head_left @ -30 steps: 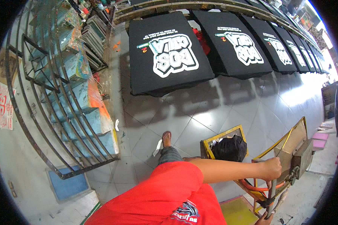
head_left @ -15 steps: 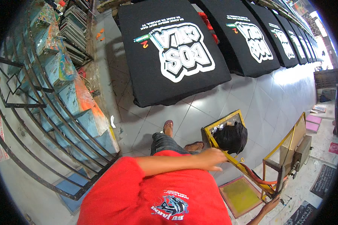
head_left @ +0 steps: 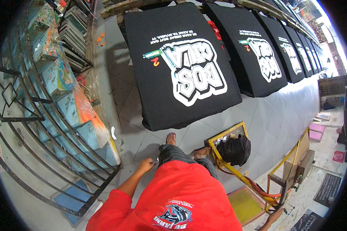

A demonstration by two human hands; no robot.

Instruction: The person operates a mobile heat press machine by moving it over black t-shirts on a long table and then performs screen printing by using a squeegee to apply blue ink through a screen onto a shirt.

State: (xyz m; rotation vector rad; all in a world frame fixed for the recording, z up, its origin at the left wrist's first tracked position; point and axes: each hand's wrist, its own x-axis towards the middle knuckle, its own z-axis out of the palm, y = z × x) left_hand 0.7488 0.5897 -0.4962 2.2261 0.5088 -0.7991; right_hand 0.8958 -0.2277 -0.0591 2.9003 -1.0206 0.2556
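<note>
My left hand (head_left: 145, 165) hangs beside my red shirt with its fingers curled; whether it holds anything is unclear. My right hand (head_left: 277, 213), at the lower right, grips the metal handle of a yellow-framed trolley (head_left: 264, 192). A black bundle (head_left: 235, 150) lies in the trolley's front tray. Just beyond my feet is a board covered with a black T-shirt (head_left: 185, 111), printed with a large white design and small coloured details. More printed black T-shirts (head_left: 250, 61) lie on a row of boards running away to the right.
Curved black railing (head_left: 34, 142) and paint-stained blue steps (head_left: 58, 107) stand on the left, with stacked frames (head_left: 73, 38) behind them. The grey tiled floor (head_left: 173, 125) runs under the boards. A yellow screen (head_left: 245, 204) lies at the lower right, near pink panels (head_left: 316, 133).
My left hand has let go of the trolley and moved left to my side. My right hand stays on the handle. The nearest T-shirt board now appears larger and lower in view.
</note>
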